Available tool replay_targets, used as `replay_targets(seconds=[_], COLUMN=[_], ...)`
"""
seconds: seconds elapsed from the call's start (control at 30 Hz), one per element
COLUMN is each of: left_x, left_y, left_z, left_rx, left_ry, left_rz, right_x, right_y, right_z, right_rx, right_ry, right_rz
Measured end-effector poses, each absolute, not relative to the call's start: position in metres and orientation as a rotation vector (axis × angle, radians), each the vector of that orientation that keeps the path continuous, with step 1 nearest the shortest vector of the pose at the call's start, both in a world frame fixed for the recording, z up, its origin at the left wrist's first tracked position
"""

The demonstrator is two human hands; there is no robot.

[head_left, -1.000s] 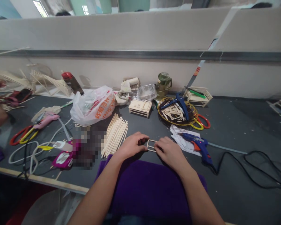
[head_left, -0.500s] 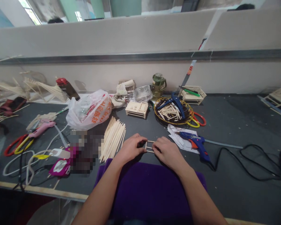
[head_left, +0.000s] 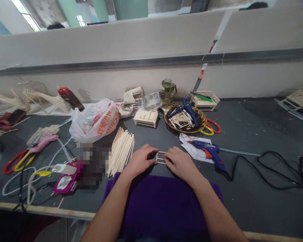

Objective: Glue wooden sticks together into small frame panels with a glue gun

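Grip of left hand (head_left: 141, 159) and right hand (head_left: 179, 163) closed on stick frame (head_left: 161, 157); bag (head_left: 96, 121) print illegible.

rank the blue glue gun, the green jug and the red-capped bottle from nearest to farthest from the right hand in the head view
1. blue glue gun: just right of the right hand, which pinches the stick frame.
2. green jug: at the back, beyond the hand.
3. red-capped bottle: far left, at the back.

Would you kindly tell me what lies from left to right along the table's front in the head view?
Red-and-yellow scissors, bundle of wooden sticks, left hand, small stick frame, right hand, blue glue gun, black cable.
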State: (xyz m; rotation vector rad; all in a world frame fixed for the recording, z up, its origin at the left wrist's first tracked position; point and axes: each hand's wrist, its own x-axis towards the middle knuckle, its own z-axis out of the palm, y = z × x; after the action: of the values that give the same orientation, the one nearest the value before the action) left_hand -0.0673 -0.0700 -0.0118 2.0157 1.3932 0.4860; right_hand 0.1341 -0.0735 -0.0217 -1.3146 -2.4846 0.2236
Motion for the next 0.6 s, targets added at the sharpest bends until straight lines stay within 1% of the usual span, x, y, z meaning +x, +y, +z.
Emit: replay_targets(seconds=[0.6], left_x=[-0.0677], left_y=[-0.069], left_z=[-0.0125], left_rx=[2.02], left_ry=[1.379], left_rz=[0.488], right_x=[0.1348], right_y=[-0.0736], right_z=[-0.0241], right_rx=[-1.314], right_ry=[-2.472], right_rz=[0.252])
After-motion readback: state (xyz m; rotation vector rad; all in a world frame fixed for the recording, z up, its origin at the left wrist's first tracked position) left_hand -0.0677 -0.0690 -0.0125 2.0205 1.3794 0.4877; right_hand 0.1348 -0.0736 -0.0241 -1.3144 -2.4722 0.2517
